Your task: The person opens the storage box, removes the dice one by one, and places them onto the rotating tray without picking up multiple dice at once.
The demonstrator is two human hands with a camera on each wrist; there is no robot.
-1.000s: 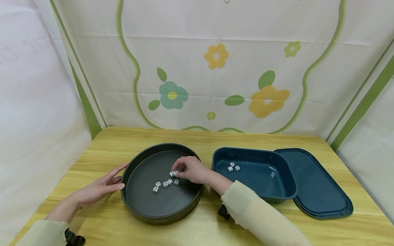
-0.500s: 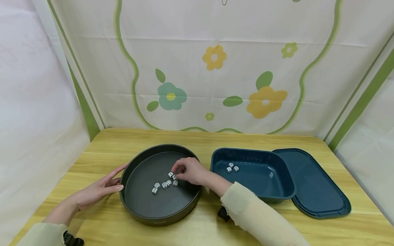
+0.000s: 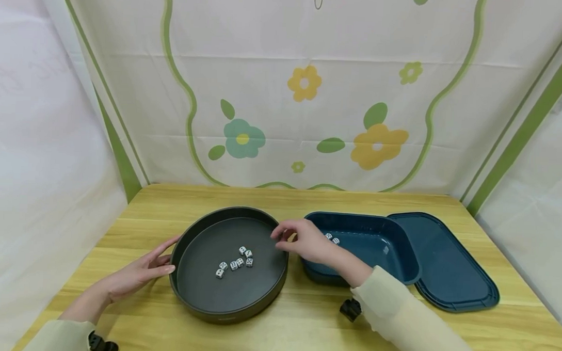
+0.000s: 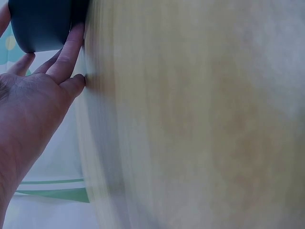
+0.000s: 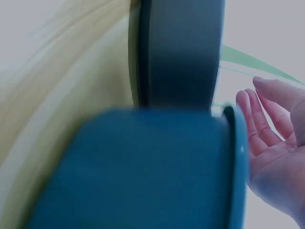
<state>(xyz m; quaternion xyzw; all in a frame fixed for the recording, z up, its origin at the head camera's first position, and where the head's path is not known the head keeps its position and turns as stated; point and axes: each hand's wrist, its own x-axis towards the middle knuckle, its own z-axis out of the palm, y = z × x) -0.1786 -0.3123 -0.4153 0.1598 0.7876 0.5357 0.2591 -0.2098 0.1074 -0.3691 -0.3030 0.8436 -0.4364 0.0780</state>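
Note:
A round dark grey pan point(image 3: 202, 296) stands on the table with several white dice point(image 3: 240, 262) lying loose on its floor. At its left side my left hand point(image 3: 135, 273) rests straight fingers against the outer wall, also visible in the left wrist view. My right hand point(image 3: 306, 241) hovers between the pan's right rim and the blue rectangular container point(image 3: 366, 251). Its fingers are loosely bent, and the right wrist view shows nothing between them. Two dice point(image 3: 332, 238) show inside the container; my hand covers part of its left end.
A blue lid point(image 3: 454, 264) lies to the right, partly under the container's edge. The wooden table point(image 3: 275, 335) carries everything, and a white flowered cloth point(image 3: 265, 92) hangs behind it. Dark wrist cameras point(image 3: 350, 308) sit at both cuffs.
My right hand has let go of a die beside the others in the pan and moved up and right toward the container. My left hand has stayed at the pan's side.

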